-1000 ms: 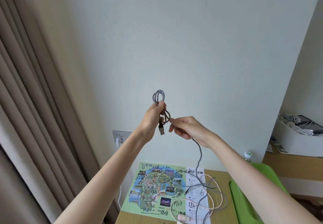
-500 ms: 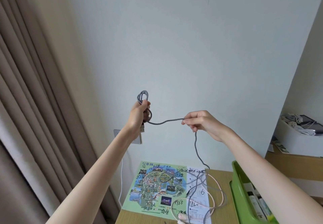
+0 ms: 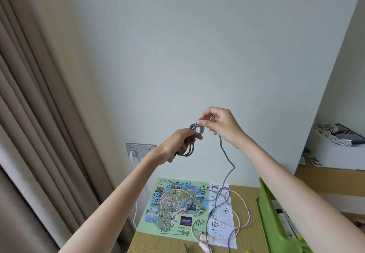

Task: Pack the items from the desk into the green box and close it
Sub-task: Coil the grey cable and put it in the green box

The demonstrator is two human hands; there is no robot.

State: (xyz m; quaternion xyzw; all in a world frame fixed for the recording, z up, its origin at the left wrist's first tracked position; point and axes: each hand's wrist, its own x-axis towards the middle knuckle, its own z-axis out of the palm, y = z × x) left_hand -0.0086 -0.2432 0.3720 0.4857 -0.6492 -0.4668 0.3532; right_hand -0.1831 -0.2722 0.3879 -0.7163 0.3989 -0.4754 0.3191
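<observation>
Two hands up before the wall (image 3: 197, 55), above the desk (image 3: 158, 243). Left hand (image 3: 177, 142): fingers curled round a small coil of grey cable (image 3: 190, 146), several loops, with one metal plug (image 3: 171, 158) poking out below the palm. Right hand (image 3: 221, 126): thumb and forefinger pinching the same cable just above the coil, other fingers loosely bent. From that pinch, hanging in a slack wavy line down to the desk, ending there in loose loops over one map (image 3: 173, 205) and one printed sheet (image 3: 221, 213). Thin, grey throughout, braided-looking. Two cables on the desk in all: the grey one and one pink (image 3: 203, 238), tangled together. One green box (image 3: 270, 223) at the right, unlidded, with a white bottle (image 3: 284, 221) inside.
</observation>
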